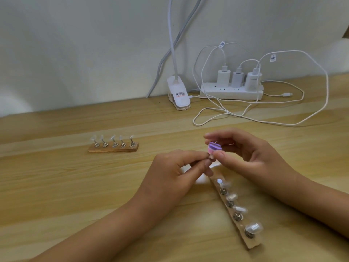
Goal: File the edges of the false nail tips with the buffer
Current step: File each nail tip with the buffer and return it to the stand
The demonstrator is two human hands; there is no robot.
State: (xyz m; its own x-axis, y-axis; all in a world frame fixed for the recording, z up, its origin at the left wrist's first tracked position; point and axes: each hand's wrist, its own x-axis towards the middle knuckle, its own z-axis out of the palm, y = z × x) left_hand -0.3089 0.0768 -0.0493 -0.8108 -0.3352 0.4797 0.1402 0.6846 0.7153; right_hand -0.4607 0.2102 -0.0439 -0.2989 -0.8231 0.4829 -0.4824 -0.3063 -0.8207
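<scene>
Pinching buffer [214, 147] w/ right hand [251, 157], left hand [170, 173] grip clamped on nail tip [211, 157].

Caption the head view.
Right hand holds a purple-and-pink striped buffer block against a nail tip pinched in the left hand.

Cables [241, 116] behind; tabletop [56, 176] left seemingly passable.
</scene>
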